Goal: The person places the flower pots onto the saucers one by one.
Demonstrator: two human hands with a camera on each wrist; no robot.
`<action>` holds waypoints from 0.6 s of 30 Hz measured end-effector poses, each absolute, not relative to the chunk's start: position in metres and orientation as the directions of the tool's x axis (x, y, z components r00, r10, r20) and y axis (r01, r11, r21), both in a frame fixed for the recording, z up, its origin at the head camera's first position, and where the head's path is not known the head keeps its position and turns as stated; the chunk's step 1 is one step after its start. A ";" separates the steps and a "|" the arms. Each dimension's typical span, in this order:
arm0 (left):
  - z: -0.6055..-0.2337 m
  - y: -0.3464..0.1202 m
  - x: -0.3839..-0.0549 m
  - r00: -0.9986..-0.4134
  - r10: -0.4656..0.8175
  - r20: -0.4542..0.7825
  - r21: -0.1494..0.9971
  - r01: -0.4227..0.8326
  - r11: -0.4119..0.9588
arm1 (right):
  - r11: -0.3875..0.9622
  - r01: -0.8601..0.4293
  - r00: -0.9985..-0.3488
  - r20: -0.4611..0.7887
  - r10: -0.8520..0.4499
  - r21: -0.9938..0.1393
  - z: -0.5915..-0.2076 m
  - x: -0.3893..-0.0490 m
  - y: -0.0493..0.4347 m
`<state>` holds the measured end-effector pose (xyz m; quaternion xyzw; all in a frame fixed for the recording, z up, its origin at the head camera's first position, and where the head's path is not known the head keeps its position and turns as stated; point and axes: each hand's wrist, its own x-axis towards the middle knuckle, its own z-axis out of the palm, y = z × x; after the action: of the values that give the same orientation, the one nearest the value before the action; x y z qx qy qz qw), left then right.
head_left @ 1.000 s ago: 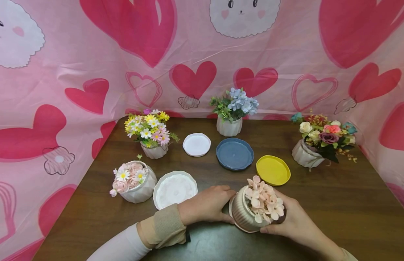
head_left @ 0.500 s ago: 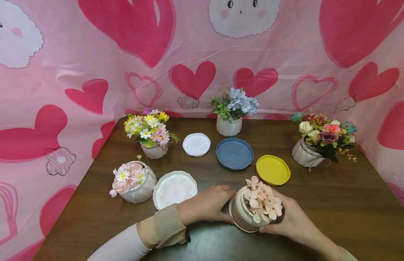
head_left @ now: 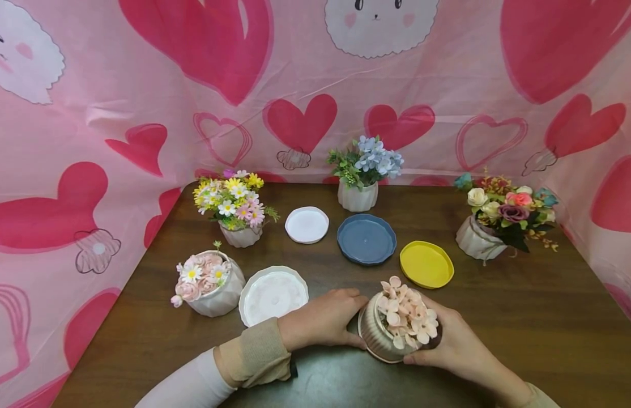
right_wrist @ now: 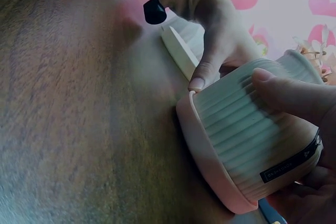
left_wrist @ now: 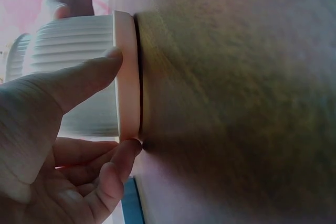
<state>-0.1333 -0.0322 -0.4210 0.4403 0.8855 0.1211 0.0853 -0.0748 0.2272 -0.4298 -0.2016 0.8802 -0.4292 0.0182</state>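
A ribbed cream flowerpot (head_left: 378,331) with peach artificial flowers (head_left: 407,314) stands in a shallow pink saucer (left_wrist: 127,77) at the near middle of the table. My right hand (head_left: 455,337) grips the pot's side, its thumb lying across the ribs in the right wrist view. A small black label (right_wrist: 290,163) shows on that side. Low at the pot's left, my left hand (head_left: 328,320) holds the saucer's rim, thumb (left_wrist: 100,77) on one side and fingers on the other. In the left wrist view the saucer sits right at the tabletop.
Left of my left hand lies a white saucer (head_left: 273,296) beside a pot of pink roses (head_left: 216,297). Farther back are small white (head_left: 307,225), blue (head_left: 366,239) and yellow saucers (head_left: 426,264). Pots of daisies (head_left: 241,235), blue flowers (head_left: 357,197) and mixed roses (head_left: 476,241) stand around them.
The peach flowers have shifted slightly left as my right hand turns or tilts the pot a little. My left hand stays at the saucer.
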 end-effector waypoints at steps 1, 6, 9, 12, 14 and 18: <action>-0.421 -0.032 -0.133 -0.598 0.800 -0.044 0.290 0.759 0.583 | 0.554 -0.337 -0.919 0.138 -0.370 -0.761 -0.430 -0.075 0.227; -0.421 -0.033 -0.134 -0.598 0.801 -0.041 0.290 0.760 0.582 | 0.562 -0.330 -0.921 0.128 -0.367 -0.759 -0.430 -0.075 0.226; -0.421 -0.033 -0.134 -0.598 0.800 -0.042 0.291 0.759 0.582 | 0.562 -0.330 -0.921 0.129 -0.367 -0.759 -0.430 -0.075 0.226; -0.421 -0.033 -0.134 -0.598 0.800 -0.044 0.290 0.759 0.583 | 0.560 -0.330 -0.921 0.130 -0.366 -0.760 -0.430 -0.076 0.226; -0.421 -0.033 -0.134 -0.599 0.799 -0.048 0.289 0.758 0.585 | 0.559 -0.326 -0.922 0.125 -0.366 -0.762 -0.430 -0.076 0.226; -0.421 -0.033 -0.134 -0.600 0.798 -0.050 0.287 0.757 0.587 | 0.560 -0.325 -0.922 0.123 -0.368 -0.762 -0.430 -0.076 0.226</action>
<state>-0.1343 -0.0330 -0.4209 0.4384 0.8866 0.1189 0.0873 -0.0764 0.2259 -0.4296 -0.1964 0.8827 -0.4262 0.0252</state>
